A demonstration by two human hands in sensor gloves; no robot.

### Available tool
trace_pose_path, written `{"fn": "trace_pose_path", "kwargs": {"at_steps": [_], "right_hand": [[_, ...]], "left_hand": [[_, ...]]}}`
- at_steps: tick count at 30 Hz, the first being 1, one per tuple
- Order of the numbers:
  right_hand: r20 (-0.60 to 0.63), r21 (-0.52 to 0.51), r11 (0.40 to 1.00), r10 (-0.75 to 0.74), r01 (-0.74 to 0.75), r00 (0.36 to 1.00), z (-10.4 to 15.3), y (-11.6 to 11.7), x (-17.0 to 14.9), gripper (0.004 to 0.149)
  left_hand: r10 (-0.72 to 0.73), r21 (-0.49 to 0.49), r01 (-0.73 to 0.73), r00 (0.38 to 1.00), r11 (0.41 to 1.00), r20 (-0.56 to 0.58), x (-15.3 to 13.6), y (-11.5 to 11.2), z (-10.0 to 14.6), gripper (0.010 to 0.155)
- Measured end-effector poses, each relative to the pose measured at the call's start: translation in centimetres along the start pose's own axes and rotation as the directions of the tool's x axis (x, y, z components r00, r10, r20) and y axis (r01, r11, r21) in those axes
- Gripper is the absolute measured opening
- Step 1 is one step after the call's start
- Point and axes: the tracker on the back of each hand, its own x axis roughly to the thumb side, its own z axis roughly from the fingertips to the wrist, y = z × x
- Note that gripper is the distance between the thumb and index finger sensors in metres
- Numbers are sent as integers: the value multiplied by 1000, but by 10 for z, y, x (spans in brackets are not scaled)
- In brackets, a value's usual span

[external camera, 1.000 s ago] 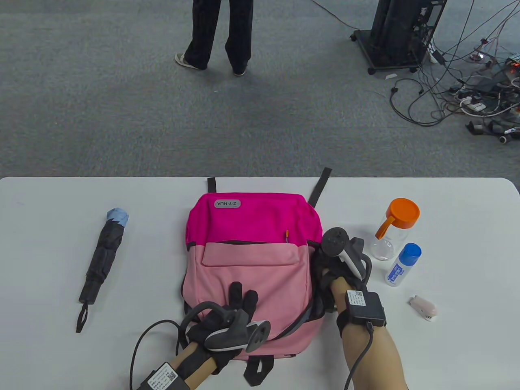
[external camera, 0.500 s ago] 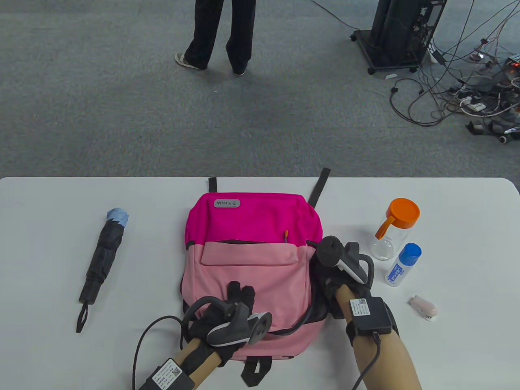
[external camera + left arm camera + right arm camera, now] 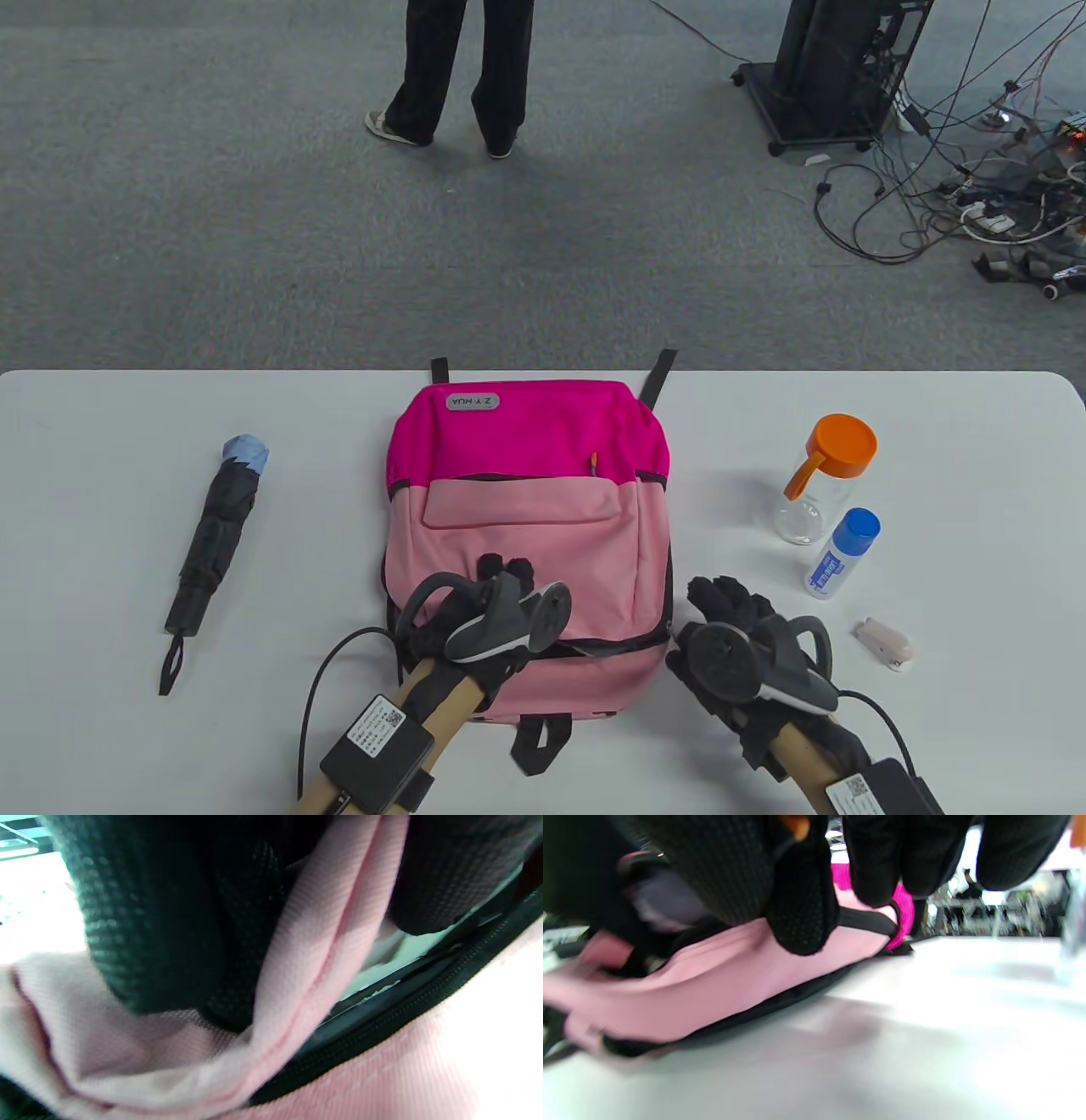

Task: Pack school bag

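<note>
Table view: bright, even overhead light, sharp, soft shadows. Both wrist views: heavily blurred and out of focus; white table (image 3: 967, 1018) overexposed, glare at left wrist view's edges.

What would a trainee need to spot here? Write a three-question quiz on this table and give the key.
1. True or false: the folded umbrella lies to the left of the pink backpack in the table view.
2. Which item stands nearest the table's far edge? A) orange-lidded bottle B) blue-capped bottle C) small pink stapler-like item
3. Fill in: the left hand pinches the backpack's pink ____ beside the partly open zipper, while the right hand is over the table, off the bag.

Key: 1 true; 2 A; 3 fabric.
</note>
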Motion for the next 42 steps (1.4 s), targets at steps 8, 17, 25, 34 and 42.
{"fn": "trace_pose_path", "kwargs": {"at_steps": [8, 17, 25, 34, 42], "right_hand": [[183, 78, 985, -166, 154, 969, -14, 2, 62, 45], [188, 140, 935, -348, 325, 918, -44, 15, 87, 46], [152, 141, 853, -519, 502, 841, -49, 27, 55, 46], [208, 187, 867, -494, 461, 844, -46, 29, 59, 44], [217, 158, 904, -423, 396, 880, -45, 29, 66, 51]], "left_hand": [[8, -9, -9, 998, 1000, -57, 6, 2, -6, 84], [102, -12, -102, 992, 995, 73, -10, -4, 7, 88], [208, 278, -229, 973, 933, 104, -42, 43, 69, 43], [374, -23, -380, 898, 925, 231, -7, 16, 58, 65], [529, -102, -520, 815, 848, 237, -1, 8, 44, 78]]}}
